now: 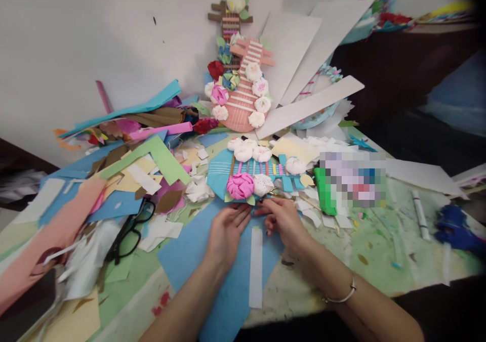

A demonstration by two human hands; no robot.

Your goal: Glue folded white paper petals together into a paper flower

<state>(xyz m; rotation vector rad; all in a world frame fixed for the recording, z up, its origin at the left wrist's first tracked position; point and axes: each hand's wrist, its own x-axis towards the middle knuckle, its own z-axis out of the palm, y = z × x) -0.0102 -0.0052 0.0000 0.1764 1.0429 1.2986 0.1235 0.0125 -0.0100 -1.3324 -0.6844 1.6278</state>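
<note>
A blue paper guitar (pixel 220 172) lies flat in front of me, with its neck pointing right. It carries a pink paper flower (pixel 240 185), several white paper flowers (pixel 243 150) and pale strings. My left hand (pixel 227 233) rests palm up at its near edge, fingers stretched out and their tips by a green leaf. Beside it, my right hand (pixel 284 224) has its fingers curled, with thumb and forefinger drawn together at the guitar's lower edge. Anything pinched there is too small to make out. Under both hands lies a blue sheet (pixel 224 301) with a white paper strip (pixel 256 271) on it.
A pink paper guitar (pixel 245 104) and a brown one (pixel 230 23) lean on the wall behind. Black glasses (pixel 127 241) and paper scraps lie left. To the right are a green case (pixel 325 193), a white marker (pixel 420 215) and white card strips (pixel 311 107).
</note>
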